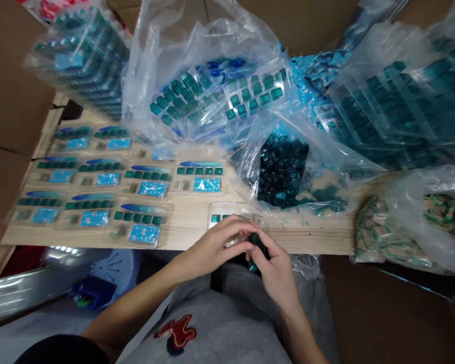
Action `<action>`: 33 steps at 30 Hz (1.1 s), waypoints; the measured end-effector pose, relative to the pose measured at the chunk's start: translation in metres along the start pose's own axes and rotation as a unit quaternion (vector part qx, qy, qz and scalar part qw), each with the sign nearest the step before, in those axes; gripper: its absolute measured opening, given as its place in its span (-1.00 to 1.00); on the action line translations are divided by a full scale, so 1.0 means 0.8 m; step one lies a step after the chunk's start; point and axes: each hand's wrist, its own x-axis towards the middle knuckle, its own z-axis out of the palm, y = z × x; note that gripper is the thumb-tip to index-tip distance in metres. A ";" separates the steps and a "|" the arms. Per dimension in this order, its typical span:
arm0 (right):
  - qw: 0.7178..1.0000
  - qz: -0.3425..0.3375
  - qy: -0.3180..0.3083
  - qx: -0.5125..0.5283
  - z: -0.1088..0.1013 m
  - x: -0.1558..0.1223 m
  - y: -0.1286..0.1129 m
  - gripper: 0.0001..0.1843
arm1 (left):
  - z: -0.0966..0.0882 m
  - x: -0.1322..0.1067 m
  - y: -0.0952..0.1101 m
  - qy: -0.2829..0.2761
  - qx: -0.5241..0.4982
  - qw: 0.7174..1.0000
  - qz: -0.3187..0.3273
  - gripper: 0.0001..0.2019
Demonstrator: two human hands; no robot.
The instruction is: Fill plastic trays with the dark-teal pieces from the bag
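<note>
My left hand and my right hand meet at the front edge of a light wooden board. My right hand grips a dark teal keycap-like piece, partly hidden by my fingers. My left fingers touch something small and clear, which I cannot identify. Just beyond my hands lies a clear plastic blister tray with teal keys along its back, mostly hidden by my left hand. Several similar trays with teal keys and blue cards are in rows to the left.
A clear bag of loose dark teal keys sits just beyond my right hand. More plastic bags of teal and blue pieces are piled at the back. A bag of patterned green items lies at the right. Cardboard borders the board.
</note>
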 end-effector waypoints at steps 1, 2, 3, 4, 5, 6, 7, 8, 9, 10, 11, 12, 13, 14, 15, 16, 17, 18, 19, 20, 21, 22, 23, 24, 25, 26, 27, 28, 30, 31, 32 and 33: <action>1.000 -0.016 0.006 -0.012 0.001 -0.001 -0.005 -0.57 | 0.000 0.000 0.003 -0.001 -0.010 1.000 -0.002 -0.83; 0.999 -0.027 0.010 -0.020 0.002 -0.002 -0.008 -0.59 | 0.000 -0.001 0.005 0.003 -0.018 1.000 -0.004 -0.85; 0.999 -0.034 0.015 -0.025 0.003 -0.004 -0.011 -0.62 | 0.000 -0.001 0.006 0.010 -0.026 1.000 -0.007 -0.87; 0.999 -0.039 0.021 -0.030 0.003 -0.005 -0.014 -0.67 | 0.000 -0.001 0.007 0.022 -0.037 0.999 -0.010 -0.89; 0.998 -0.043 0.029 -0.032 0.003 -0.007 -0.016 -0.73 | 0.000 -0.002 0.007 0.036 -0.052 0.998 -0.012 -0.90; 0.998 -0.046 0.036 -0.033 0.003 -0.009 -0.017 -0.78 | 0.000 -0.002 0.008 0.051 -0.071 0.996 -0.013 -0.92; 0.997 -0.049 0.042 -0.032 0.004 -0.010 -0.019 -0.83 | 0.001 -0.003 0.008 0.064 -0.092 0.994 -0.014 -0.94; 0.997 -0.050 0.045 -0.027 0.004 -0.011 -0.021 -0.85 | 0.002 -0.004 0.009 0.073 -0.114 0.991 -0.016 -0.94; 0.998 -0.048 0.042 -0.017 0.004 -0.011 -0.022 -0.87 | 0.003 -0.004 0.010 0.077 -0.137 0.987 -0.019 -0.92; 0.999 -0.041 0.031 -0.002 0.005 -0.010 -0.024 -0.88 | 0.005 -0.005 0.011 0.077 -0.159 0.984 -0.023 -0.89; 0.999 -0.030 0.015 0.016 0.005 -0.010 -0.025 -0.89 | 0.006 -0.005 0.011 0.075 -0.178 0.981 -0.028 -0.87; 0.999 -0.016 -0.001 0.034 0.005 -0.009 -0.026 -0.89 | 0.008 -0.006 0.012 0.074 -0.192 0.978 -0.033 -0.87; 0.999 -0.001 -0.015 0.047 0.005 -0.007 -0.026 -0.88 | 0.009 -0.006 0.011 0.077 -0.195 0.977 -0.037 -0.89; 0.998 0.011 -0.023 0.053 0.004 -0.006 -0.025 -0.87 | 0.011 -0.007 0.010 0.084 -0.182 0.979 -0.040 -0.92; 0.998 0.021 -0.025 0.052 0.003 -0.005 -0.022 -0.87 | 0.012 -0.009 0.009 0.091 -0.154 0.983 -0.039 -0.94; 0.998 0.026 -0.022 0.044 0.002 -0.004 -0.019 -0.87 | 0.013 -0.010 0.007 0.094 -0.112 0.989 -0.035 -0.93; 0.999 0.030 -0.017 0.034 0.000 -0.003 -0.014 -0.87 | 0.014 -0.012 0.004 0.088 -0.062 0.994 -0.027 -0.89; 0.999 0.036 -0.016 0.023 -0.002 -0.003 -0.009 -0.87 | 0.014 -0.014 0.001 0.075 -0.009 0.997 -0.015 -0.86; 0.999 0.043 -0.018 0.017 -0.004 -0.003 -0.004 -0.87 | 0.014 -0.015 -0.002 0.058 0.040 0.998 -0.002 -0.84; 0.998 0.050 -0.022 0.016 -0.006 -0.004 0.001 -0.86 | 0.014 -0.016 -0.006 0.042 0.082 0.996 0.009 -0.84; 0.998 0.057 -0.026 0.020 -0.008 -0.005 0.006 -0.84 | 0.015 -0.015 -0.009 0.032 0.117 0.993 0.016 -0.85; 0.997 0.063 -0.027 0.027 -0.009 -0.005 0.010 -0.81 | 0.015 -0.012 -0.013 0.031 0.146 0.989 0.019 -0.86; 0.997 0.066 -0.024 0.032 -0.011 -0.005 0.012 -0.77 | 0.016 -0.009 -0.017 0.036 0.169 0.985 0.017 -0.87; 0.997 0.066 -0.013 0.034 -0.012 -0.006 0.014 -0.73 | 0.018 -0.003 -0.020 0.045 0.187 0.981 0.010 -0.88; 0.998 0.063 0.004 0.031 -0.014 -0.005 0.015 -0.69 | 0.019 0.003 -0.024 0.055 0.201 0.978 0.000 -0.88; 0.998 0.059 0.023 0.023 -0.016 -0.005 0.015 -0.67 | 0.020 0.009 -0.027 0.064 0.214 0.975 -0.012 -0.88; 0.998 0.054 0.041 0.014 -0.019 -0.004 0.015 -0.66 | 0.021 0.016 -0.030 0.071 0.227 0.971 -0.027 -0.89; 0.997 0.050 0.055 0.005 -0.022 -0.003 0.016 -0.66 | 0.022 0.022 -0.032 0.075 0.241 0.967 -0.045 -0.90; 0.996 0.047 0.073 -0.002 -0.028 -0.001 0.019 -0.67 | 0.023 0.030 -0.036 0.078 0.267 0.957 -0.081 -0.91; 0.996 0.048 0.076 0.001 -0.030 0.000 0.022 -0.67 | 0.023 0.032 -0.038 0.074 0.275 0.954 -0.094 -0.92; 0.996 0.050 0.079 0.009 -0.032 0.000 0.025 -0.67 | 0.023 0.033 -0.039 0.070 0.280 0.952 -0.101 -0.92; 0.995 0.052 0.082 0.024 -0.034 0.001 0.028 -0.67 | 0.024 0.034 -0.040 0.066 0.283 0.952 -0.101 -0.92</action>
